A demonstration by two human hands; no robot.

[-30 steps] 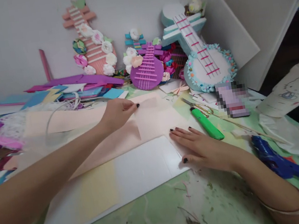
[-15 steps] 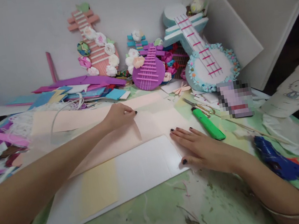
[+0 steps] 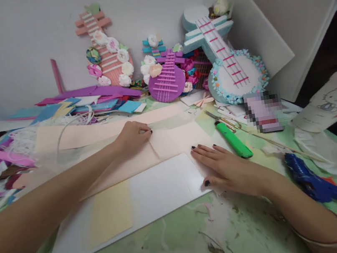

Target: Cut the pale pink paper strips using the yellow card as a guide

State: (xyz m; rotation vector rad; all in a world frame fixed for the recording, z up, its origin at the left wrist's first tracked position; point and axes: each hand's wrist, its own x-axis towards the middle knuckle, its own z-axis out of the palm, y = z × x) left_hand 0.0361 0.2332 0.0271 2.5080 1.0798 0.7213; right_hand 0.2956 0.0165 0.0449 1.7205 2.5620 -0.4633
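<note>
My left hand [image 3: 133, 135] reaches across the table and pinches the far edge of a pale pink paper sheet [image 3: 170, 141], which is folded over on itself. My right hand [image 3: 225, 168] lies flat with fingers spread, pressing the pink sheet down at the right corner of a white board [image 3: 153, 192]. A pale yellow patch shows on the white board's left part. A second pink strip [image 3: 87, 134] lies beyond the left hand.
A green utility knife [image 3: 233, 140] and scissors [image 3: 224, 120] lie right of my right hand, a blue glue gun [image 3: 317, 186] nearer the right edge. Three decorated foam guitars [image 3: 164, 78] lean on the back wall. Coloured foam scraps [image 3: 88, 98] pile at the left.
My left hand has drawn the pink sheet's edge leftward and down toward the table, folding it over. My right hand has stayed flat in place.
</note>
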